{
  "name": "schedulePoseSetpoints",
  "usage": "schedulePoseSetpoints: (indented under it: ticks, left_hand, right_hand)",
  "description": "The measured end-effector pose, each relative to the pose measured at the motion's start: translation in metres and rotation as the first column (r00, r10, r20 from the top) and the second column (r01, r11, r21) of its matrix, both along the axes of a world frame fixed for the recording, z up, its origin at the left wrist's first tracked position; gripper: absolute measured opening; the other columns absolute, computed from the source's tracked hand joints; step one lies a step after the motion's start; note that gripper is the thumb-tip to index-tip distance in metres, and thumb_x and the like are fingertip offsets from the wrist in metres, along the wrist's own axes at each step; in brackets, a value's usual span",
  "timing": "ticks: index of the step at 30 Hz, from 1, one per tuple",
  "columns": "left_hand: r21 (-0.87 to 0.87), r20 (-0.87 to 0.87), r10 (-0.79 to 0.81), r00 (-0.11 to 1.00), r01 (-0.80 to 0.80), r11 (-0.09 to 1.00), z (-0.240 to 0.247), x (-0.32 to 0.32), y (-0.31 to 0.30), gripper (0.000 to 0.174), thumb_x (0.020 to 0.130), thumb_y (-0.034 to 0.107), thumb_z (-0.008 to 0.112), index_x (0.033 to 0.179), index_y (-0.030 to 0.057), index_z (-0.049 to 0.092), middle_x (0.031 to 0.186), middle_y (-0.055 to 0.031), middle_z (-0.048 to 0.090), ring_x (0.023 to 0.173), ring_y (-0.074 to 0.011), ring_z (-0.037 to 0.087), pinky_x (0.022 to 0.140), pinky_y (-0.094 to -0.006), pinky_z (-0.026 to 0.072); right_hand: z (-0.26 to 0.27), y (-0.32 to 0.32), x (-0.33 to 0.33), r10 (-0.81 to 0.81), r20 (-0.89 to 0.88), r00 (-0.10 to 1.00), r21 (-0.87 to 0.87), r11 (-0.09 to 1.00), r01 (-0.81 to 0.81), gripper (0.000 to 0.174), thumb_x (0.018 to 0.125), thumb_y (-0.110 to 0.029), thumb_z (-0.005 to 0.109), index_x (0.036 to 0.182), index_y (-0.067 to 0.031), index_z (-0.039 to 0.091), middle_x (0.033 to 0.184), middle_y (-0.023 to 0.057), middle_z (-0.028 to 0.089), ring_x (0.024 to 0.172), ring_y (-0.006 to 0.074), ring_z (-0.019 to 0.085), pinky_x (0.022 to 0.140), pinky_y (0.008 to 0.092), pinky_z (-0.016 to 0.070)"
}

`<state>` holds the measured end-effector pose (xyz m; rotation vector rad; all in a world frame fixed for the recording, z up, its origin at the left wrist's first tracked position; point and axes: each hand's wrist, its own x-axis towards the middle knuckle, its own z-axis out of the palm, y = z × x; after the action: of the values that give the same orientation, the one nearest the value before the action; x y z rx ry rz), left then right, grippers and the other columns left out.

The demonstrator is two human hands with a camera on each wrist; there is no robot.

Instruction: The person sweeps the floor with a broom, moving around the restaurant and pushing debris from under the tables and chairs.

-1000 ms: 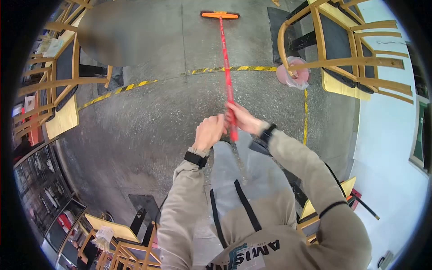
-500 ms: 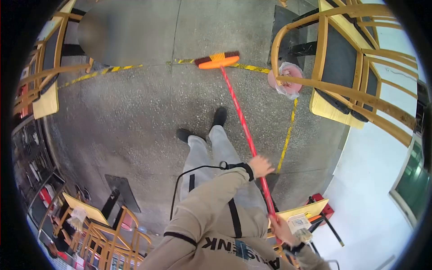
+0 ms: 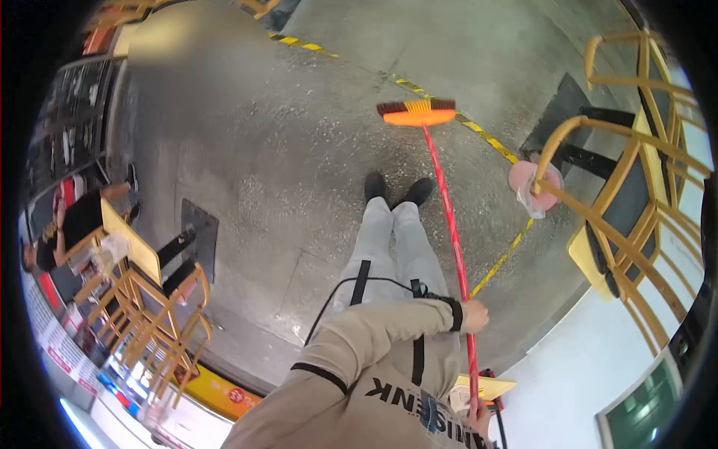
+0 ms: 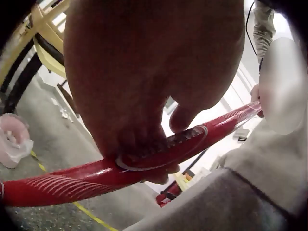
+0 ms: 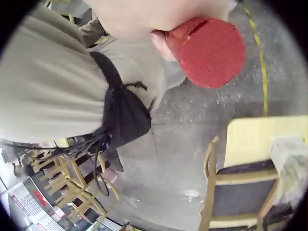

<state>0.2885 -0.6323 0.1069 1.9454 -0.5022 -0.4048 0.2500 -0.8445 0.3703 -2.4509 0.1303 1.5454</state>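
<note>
A broom with an orange head and dark bristles with a yellow middle lies along the floor ahead of the feet. Its red handle runs back past the person's right side. Partway down the handle, the left hand grips it; in the left wrist view the fingertips show curled underneath. Near the handle's top end, the right hand holds on, partly cut off by the body. The right wrist view shows that hand beside the round red end of the handle.
A pink lined bin stands on the right near upturned wooden chairs. Yellow-black tape crosses the floor. A table with chairs is at left, where a person in dark clothes sits. A white wall borders the right.
The left hand has moved from the upper end to farther down the handle, and the right hand is now at the top end. The broom head has come nearer; the view has turned.
</note>
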Motion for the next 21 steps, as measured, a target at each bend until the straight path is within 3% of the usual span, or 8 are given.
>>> schedulePoseSetpoints:
  ticks: [7,9,10,11,14,16,18,21]
  left_hand:
    - [0.242,-0.109,0.542,0.833,-0.507,0.828,-0.026,-0.021,0.227,0.02,0.067,0.02,0.059,0.06,0.0018,0.062,0.067,-0.0185,0.062,0.064,-0.0352,0.063,0.062,-0.0451,0.0515]
    - [0.205,0.14,0.736,0.662,-0.747,0.632,-0.038,-0.053,0.289,0.018,0.071,0.019,0.057,0.069,0.0014,0.062,0.077,-0.0173,0.06,0.079,-0.0338,0.061,0.072,-0.043,0.0504]
    - [0.453,0.201,0.501,0.842,-0.533,0.715,-0.024,-0.068,0.33,0.018,0.075,0.016,0.054,0.079,-0.0002,0.061,0.085,-0.0167,0.059,0.088,-0.0344,0.059,0.078,-0.0427,0.0488]
    - [0.304,0.076,0.787,0.613,-0.766,0.567,-0.031,-0.087,0.35,0.019,0.079,0.015,0.051,0.085,-0.0009,0.059,0.099,-0.0172,0.057,0.097,-0.0351,0.055,0.087,-0.0421,0.0455]
    - [0.435,0.37,0.849,0.379,-0.878,0.202,-0.057,-0.143,0.388,0.027,0.083,0.017,0.049,0.101,-0.0016,0.057,0.12,-0.0185,0.051,0.12,-0.0369,0.044,0.098,-0.0438,0.0404]
    - [0.632,0.373,0.718,0.588,-0.727,0.268,-0.082,-0.177,0.401,0.032,0.085,0.017,0.048,0.111,-0.0013,0.053,0.124,-0.0176,0.048,0.127,-0.038,0.037,0.101,-0.0464,0.0377]
    - [0.655,0.323,0.753,0.574,-0.709,0.26,-0.098,-0.194,0.387,0.033,0.086,0.015,0.047,0.113,-0.002,0.05,0.124,-0.0165,0.048,0.128,-0.0389,0.035,0.103,-0.0472,0.0354]
    - [0.686,0.322,0.741,0.589,-0.685,0.247,-0.104,-0.179,0.336,0.034,0.088,0.018,0.043,0.117,0.001,0.047,0.13,-0.0168,0.042,0.131,-0.0399,0.031,0.103,-0.0524,0.034]
  right_hand:
    - [-0.106,0.182,0.072,0.114,-0.16,0.981,0.161,0.983,-0.088,0.035,0.097,-0.032,0.046,0.084,-0.0013,0.055,0.06,-0.0024,0.042,0.053,0.0066,0.038,0.047,0.0254,0.0315]
    - [-0.14,0.24,0.077,0.312,-0.068,0.948,0.387,0.884,-0.263,0.033,0.097,-0.034,0.047,0.087,-0.0034,0.055,0.064,-0.0033,0.044,0.051,0.0055,0.038,0.044,0.0236,0.0298]
    - [-0.15,0.277,0.076,0.15,-0.27,0.951,0.361,0.931,-0.045,0.032,0.096,-0.036,0.048,0.09,-0.0047,0.053,0.064,-0.0051,0.043,0.05,0.0052,0.038,0.044,0.0217,0.0302]
    - [-0.152,0.314,0.071,0.081,-0.42,0.904,0.337,0.939,0.072,0.029,0.096,-0.034,0.049,0.092,-0.0058,0.052,0.063,-0.0065,0.04,0.048,0.0044,0.036,0.044,0.02,0.0314]
    - [-0.15,0.39,0.048,0.081,-0.692,0.717,0.388,0.88,0.275,0.022,0.097,-0.029,0.049,0.096,-0.0067,0.051,0.068,-0.0061,0.041,0.052,0.0034,0.036,0.044,0.0197,0.0308]
    - [-0.151,0.399,0.032,-0.002,-0.78,0.625,0.334,0.844,0.419,0.02,0.097,-0.026,0.049,0.1,-0.0063,0.051,0.071,-0.0053,0.042,0.054,0.003,0.036,0.043,0.0198,0.0298]
    - [-0.128,0.4,0.032,-0.131,-0.92,0.37,0.128,0.79,0.599,0.021,0.096,-0.021,0.05,0.11,-0.0043,0.05,0.077,-0.0041,0.042,0.056,0.0022,0.035,0.042,0.0182,0.0283]
    - [-0.136,0.337,0.048,-0.132,-0.97,0.205,0.045,0.73,0.682,0.026,0.096,-0.017,0.049,0.117,-0.0026,0.047,0.076,-0.0042,0.04,0.054,0.0012,0.032,0.04,0.0159,0.0271]
